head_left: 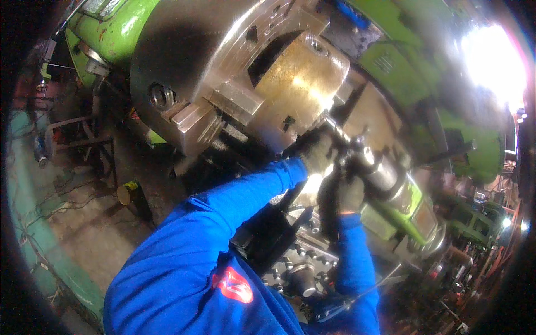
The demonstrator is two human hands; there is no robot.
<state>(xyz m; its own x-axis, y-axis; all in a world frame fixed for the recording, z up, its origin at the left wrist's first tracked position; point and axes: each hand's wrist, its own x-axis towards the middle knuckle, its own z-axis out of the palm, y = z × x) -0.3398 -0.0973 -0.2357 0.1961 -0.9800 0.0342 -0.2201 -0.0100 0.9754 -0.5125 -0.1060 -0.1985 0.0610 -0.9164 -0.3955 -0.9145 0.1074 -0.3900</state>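
A large steel lathe chuck [192,67] grips a thick, round, brass-coloured metal workpiece [304,78] in its jaws. Facing the workpiece is a shiny, narrow metal tool, seemingly a drill bit [336,132], in line with the tailstock quill [382,172]. My gloved left hand [319,154] is closed beside this tool, close below the workpiece's end face. My gloved right hand [350,192] is closed just below the quill's front. Glare and shadow hide most of the fingers, and what each hand grips cannot be made out.
A green tailstock body [410,209] stands to the right. Below my hands sits a tool post [302,276] ringed with bolts. Green machine parts [109,36] rise at the upper left. A metal frame [81,134] stands on the floor at the left.
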